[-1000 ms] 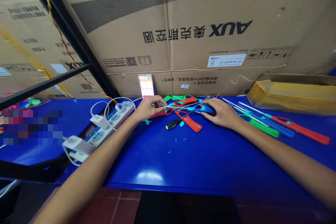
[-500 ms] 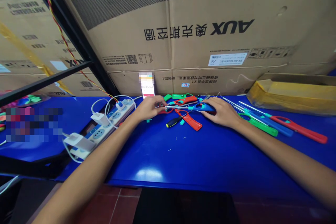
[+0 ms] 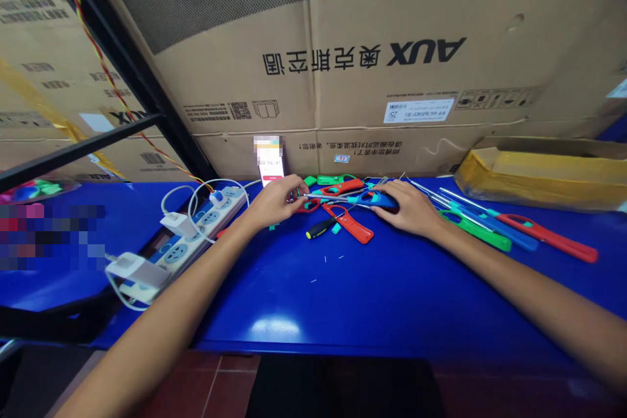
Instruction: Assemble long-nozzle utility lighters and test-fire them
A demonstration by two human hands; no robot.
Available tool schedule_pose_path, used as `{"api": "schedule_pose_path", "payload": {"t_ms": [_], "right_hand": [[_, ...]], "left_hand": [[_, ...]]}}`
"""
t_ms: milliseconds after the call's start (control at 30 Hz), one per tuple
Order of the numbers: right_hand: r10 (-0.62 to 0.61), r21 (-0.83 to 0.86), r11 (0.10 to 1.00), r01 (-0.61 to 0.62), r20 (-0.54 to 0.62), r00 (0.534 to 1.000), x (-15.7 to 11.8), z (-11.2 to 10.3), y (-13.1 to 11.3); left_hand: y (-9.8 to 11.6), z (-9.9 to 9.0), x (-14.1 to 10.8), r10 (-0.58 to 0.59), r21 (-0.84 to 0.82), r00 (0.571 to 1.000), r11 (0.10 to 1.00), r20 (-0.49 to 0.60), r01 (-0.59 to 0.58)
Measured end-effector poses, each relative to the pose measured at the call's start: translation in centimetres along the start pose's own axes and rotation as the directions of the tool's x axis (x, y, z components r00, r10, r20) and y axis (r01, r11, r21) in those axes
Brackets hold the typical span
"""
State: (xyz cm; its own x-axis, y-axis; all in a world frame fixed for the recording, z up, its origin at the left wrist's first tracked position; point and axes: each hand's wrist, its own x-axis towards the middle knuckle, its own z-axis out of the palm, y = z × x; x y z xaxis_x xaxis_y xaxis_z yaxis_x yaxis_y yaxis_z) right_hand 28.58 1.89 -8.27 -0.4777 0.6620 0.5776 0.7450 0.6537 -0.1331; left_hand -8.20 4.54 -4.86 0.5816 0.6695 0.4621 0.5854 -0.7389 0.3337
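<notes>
My right hand [image 3: 410, 205] is wrapped round the handle of a blue long-nosed lighter [image 3: 366, 198], its metal tube pointing left. At the tube's tip, my left hand [image 3: 274, 201] has its fingers closed together; what sits between them is too small and covered to make out. Just below the tube lie a red lighter casing [image 3: 357, 227], a black and yellow screwdriver [image 3: 319, 228] and a small teal part [image 3: 336, 228]. Behind it are another red lighter casing [image 3: 349, 187] and a green one [image 3: 329, 179].
To the right lie long-nosed lighters in green [image 3: 482, 235], blue [image 3: 522, 238] and red [image 3: 553, 240]. A taped cardboard box [image 3: 533, 179] stands behind them. At left are a power strip [image 3: 183, 245] with chargers and a phone [image 3: 270, 166] propped against the large carton [image 3: 343, 6].
The view has shifted slightly, so the scene sits a little further left. Both hands keep nearly the same places at the blue lighter.
</notes>
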Motion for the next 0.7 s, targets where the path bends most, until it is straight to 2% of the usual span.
{"api": "schedule_pose_path", "payload": {"t_ms": [400, 700], "right_hand": [[-0.026, -0.013, 1.000, 0.025, -0.020, 0.999, -0.2, 0.1, -0.3], [-0.011, 0.013, 1.000, 0.011, -0.019, 1.000, -0.3, 0.3, -1.1]], "left_hand": [[1.2, 0.9, 0.1, 0.139, 0.066, 0.988, 0.987, 0.063, -0.144], [1.1, 0.8, 0.1, 0.144, 0.114, 0.988, 0.982, 0.046, -0.149]]}}
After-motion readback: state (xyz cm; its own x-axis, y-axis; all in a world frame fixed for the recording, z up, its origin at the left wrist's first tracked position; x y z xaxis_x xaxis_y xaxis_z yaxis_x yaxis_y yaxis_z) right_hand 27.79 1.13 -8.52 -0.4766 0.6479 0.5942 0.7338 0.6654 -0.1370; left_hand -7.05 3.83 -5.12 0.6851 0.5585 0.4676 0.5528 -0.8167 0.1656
